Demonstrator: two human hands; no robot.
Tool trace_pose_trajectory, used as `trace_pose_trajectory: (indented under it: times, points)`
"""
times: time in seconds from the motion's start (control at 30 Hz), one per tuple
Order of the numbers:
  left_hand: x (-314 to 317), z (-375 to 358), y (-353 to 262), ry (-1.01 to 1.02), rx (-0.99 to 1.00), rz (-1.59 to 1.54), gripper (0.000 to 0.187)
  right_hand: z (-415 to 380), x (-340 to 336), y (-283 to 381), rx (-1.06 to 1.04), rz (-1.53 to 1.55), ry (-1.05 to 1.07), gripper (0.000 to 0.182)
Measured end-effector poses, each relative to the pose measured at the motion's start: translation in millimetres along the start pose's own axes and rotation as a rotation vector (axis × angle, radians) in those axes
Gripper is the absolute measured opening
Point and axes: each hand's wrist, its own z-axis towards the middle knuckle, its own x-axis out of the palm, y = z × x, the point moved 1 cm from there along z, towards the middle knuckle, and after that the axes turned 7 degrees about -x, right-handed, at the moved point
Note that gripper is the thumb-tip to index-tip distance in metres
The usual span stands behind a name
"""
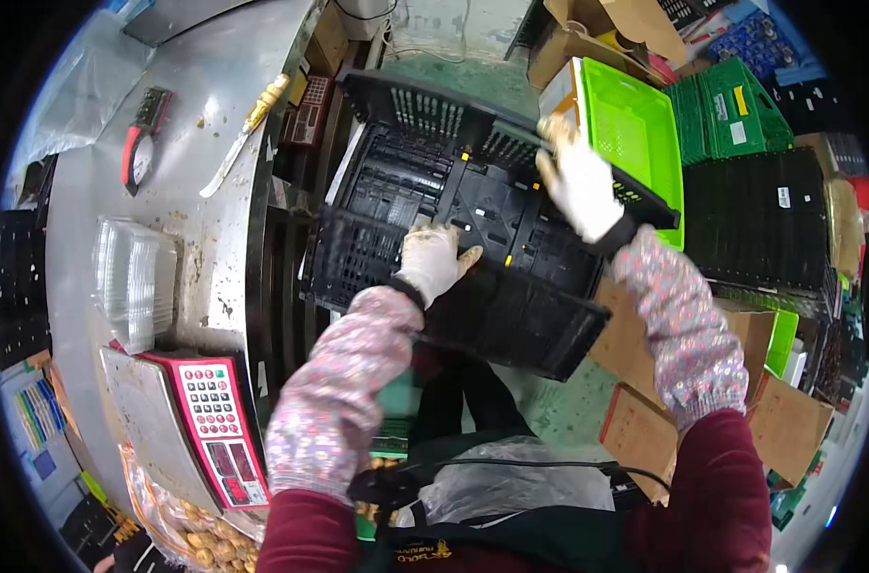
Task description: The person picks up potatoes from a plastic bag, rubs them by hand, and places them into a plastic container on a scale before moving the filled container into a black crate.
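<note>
A black folding plastic crate (482, 208) with yellow clips lies in front of me, its walls standing at different angles. My left hand (430, 260), in a white glove with soiled fingertips, grips the near wall, thumb out to the right. At the far wall's rim is my right hand (582, 186), gloved the same way. Its thumb lies on the inner side and its fingers reach over the top, slightly blurred. Patterned sleeve covers reach up both forearms.
On the steel table (205, 229) at left are a knife (248, 134), a red-handled tool (143, 138), clear plastic trays (134, 282) and a red scale (215, 411). A bright green crate (630, 134), stacked black crates (754, 215) and cardboard (640, 430) stand to the right.
</note>
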Motion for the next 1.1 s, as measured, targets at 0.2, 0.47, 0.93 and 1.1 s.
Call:
trace_pose_trajectory:
  times: [0.2,0.47,0.93,1.1]
  points:
    - [-82,-65,-2,1.318,-0.034,-0.129,0.039,-144,66,77,-0.198,0.298,0.467,0.014]
    - [44,-21,53,0.326,0.914,0.517,0.055,-170,91,113,-0.231,0.193,0.898,0.030]
    - [-136,-41,136,-0.022,0.157,0.340,0.032,-234,-130,55,0.088,0.123,0.528,0.032]
    - [-175,-101,79,-0.362,0.075,-0.078,0.029,-192,-133,48,0.301,0.309,0.325,0.033]
